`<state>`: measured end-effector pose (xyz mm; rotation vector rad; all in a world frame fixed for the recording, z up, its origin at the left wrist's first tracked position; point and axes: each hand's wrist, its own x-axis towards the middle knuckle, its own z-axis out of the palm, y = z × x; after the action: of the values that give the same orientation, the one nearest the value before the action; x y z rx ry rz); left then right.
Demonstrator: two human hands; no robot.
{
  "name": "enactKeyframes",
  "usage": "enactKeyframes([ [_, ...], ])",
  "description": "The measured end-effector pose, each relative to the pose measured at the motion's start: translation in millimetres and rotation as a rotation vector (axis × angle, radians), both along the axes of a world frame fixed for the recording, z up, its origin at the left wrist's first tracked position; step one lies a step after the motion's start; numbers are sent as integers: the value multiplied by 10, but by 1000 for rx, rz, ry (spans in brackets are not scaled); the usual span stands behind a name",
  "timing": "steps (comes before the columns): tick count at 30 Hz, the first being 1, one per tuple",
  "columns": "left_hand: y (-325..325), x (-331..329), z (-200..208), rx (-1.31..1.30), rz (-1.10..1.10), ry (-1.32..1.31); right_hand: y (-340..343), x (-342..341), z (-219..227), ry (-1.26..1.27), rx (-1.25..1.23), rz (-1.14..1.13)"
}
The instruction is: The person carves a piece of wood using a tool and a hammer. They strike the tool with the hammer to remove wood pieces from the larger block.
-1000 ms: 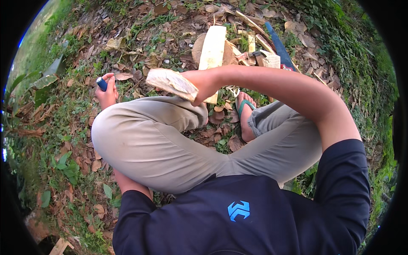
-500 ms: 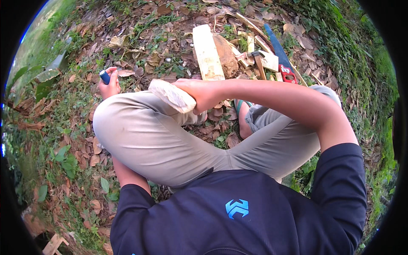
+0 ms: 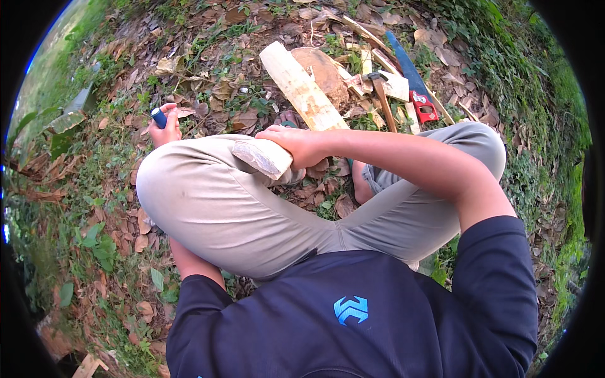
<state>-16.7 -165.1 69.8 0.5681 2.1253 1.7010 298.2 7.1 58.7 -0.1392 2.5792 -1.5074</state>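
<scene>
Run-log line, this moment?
left hand: holds blue cylinder | right hand: grips pale wood block | nearby: pale plank, hammer, red-handled saw

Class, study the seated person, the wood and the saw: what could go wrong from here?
1. The wood block in the right hand sits against or close above the left leg; if the grip slips, it might knock that leg.
2. The pale plank slants near a sandalled foot; if it shifts, it could scrape that foot.
3. The saw lies uncovered near the right knee; moving that leg carelessly could bump it.
</scene>
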Motion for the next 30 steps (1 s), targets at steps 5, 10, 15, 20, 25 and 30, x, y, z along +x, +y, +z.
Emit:
enactKeyframes([
  [5,76,99,-70,38,-32,-7,-10,66,-106,10,-4,-51],
  [10,153,96,-89,35,-32,-13,10,133,-320,114,-43,-71],
  [15,240,144,-96,-30,-47,-10,44,154,-202,58,-14,-48],
  [20,473,250,-74,-9,-85,-20,72,234,-328,81,-61,-111],
  [25,690,334,-185,-19,-145,-7,186,279,-511,134,-103,-105],
  [30,836,446,-317,15,-210,-11,202,246,-551,101,-126,-133],
])
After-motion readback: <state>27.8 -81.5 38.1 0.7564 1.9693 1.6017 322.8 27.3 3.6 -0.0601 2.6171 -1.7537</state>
